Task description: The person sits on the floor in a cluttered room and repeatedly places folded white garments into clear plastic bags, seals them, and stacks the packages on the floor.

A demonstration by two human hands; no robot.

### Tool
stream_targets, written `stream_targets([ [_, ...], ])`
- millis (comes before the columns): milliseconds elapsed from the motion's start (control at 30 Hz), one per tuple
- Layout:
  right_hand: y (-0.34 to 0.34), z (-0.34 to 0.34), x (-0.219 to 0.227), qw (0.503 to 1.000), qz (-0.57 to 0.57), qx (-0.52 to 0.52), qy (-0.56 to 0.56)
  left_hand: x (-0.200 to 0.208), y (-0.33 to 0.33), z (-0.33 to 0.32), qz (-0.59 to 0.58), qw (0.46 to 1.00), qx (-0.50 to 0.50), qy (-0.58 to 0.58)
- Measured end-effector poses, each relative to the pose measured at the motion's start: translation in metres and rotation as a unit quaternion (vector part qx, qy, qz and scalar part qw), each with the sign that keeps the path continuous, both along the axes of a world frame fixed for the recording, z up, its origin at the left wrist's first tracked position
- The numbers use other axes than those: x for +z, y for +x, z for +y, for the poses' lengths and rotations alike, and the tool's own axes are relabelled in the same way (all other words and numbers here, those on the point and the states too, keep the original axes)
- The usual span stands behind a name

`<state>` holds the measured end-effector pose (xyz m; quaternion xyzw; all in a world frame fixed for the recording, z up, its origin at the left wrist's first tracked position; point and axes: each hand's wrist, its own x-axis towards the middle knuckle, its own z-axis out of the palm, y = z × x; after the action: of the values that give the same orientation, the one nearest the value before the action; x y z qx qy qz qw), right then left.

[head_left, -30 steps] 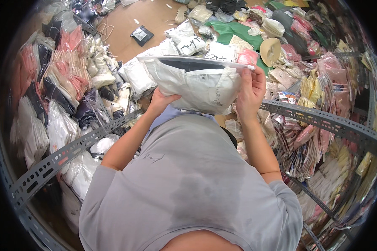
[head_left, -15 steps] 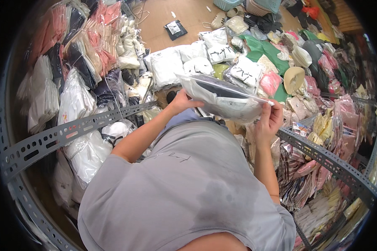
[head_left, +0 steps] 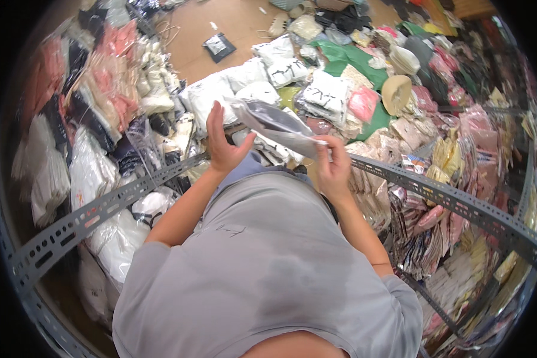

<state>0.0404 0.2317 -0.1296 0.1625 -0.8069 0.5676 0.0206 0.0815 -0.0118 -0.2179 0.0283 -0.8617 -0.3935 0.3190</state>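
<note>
A clear plastic bag with dark and white folded cloth in it [head_left: 280, 126] hangs in front of me, tilted. My right hand [head_left: 333, 164] pinches its right end between thumb and fingers. Beside its left end, my left hand [head_left: 225, 143] is open, fingers up and thumb spread; it seems to be apart from the bag. Below and beyond the bag lie white plastic packages [head_left: 258, 92], some with black marks. A stack of white packages [head_left: 327, 95] sits farther right, next to a pink packet [head_left: 363, 104].
Metal shelf rails run at my left [head_left: 110, 209] and right [head_left: 435, 200]. Bagged clothes in white, pink and navy [head_left: 95, 170] crowd the left side. Pink and yellow bagged goods [head_left: 453, 149] fill the right. A black packet [head_left: 219, 46] lies on the brown floor [head_left: 191, 27]; a beige hat [head_left: 396, 95] lies beyond.
My left hand has let go of the bag's left end and opened. The right hand has moved left, carrying the bag, which is now turned more edge-on. The view has shifted slightly.
</note>
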Motion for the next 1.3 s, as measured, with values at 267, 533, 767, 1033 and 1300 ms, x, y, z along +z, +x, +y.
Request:
stream_targets([
  [267, 0.005, -0.009, 0.008, 0.999, 0.026, 0.043, 0.015, 0.059, -0.019, 0.025, -0.012, 0.971, -0.240, -0.013],
  [533, 0.015, 0.007, 0.009, 0.999, -0.013, 0.034, 0.022, 0.060, -0.010, 0.033, -0.031, 0.954, -0.291, 0.062],
  [767, 0.011, 0.015, 0.007, 0.999, -0.016, 0.026, -0.041, 0.068, -0.012, 0.042, -0.047, 0.950, -0.299, 0.078],
  [1033, 0.012, 0.022, -0.001, 0.999, 0.019, 0.044, -0.020, 0.074, -0.014, 0.035, -0.057, 0.949, -0.306, 0.056],
  [1300, 0.010, 0.018, 0.007, 0.998, -0.022, 0.051, -0.035, 0.081, -0.011, 0.032, -0.072, 0.949, -0.302, 0.057],
])
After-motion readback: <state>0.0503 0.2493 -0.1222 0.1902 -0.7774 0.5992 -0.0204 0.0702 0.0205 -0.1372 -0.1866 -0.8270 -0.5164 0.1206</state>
